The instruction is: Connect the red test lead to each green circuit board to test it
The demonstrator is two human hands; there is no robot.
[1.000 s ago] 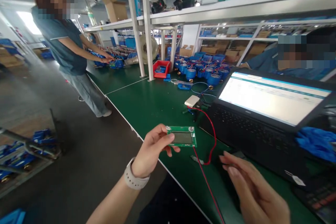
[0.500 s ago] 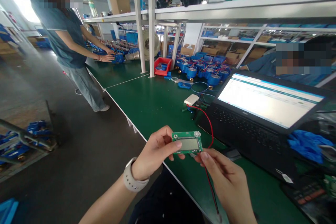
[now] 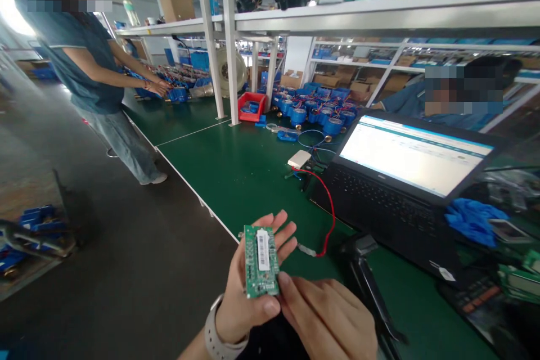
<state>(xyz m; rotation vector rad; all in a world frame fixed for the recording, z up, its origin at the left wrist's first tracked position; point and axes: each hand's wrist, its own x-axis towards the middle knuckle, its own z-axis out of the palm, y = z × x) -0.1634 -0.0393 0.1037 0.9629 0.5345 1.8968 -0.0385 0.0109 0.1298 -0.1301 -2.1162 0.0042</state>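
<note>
A green circuit board (image 3: pixel 250 264) lies in my left hand (image 3: pixel 240 292), its component side up and a white barcode label (image 3: pixel 264 250) facing me. My left thumb presses on its lower edge, while the fingers stretch out behind and beyond it. My right hand (image 3: pixel 333 315) is closed in a pinch at the board's lower right edge; its fingertips touch there, and whatever lies between them is hidden. Close to my left fingertips ends a red cable (image 3: pixel 332 208) with a pale sleeve, running from a small white box (image 3: pixel 299 158) on the green table.
An open laptop (image 3: pixel 371 180) stands at the right, with a black handled device (image 3: pixel 371 287) in front and blue cloth (image 3: pixel 478 219) beside it. Blue meters (image 3: pixel 312 109) and a red bin (image 3: pixel 252 107) sit farther back. A co-worker (image 3: pixel 84 67) stands left; another person is behind the laptop.
The board has been turned over from its display side to its labelled side and lowered slightly left. The red cable no longer runs down past my right hand. My view has shifted a little right.
</note>
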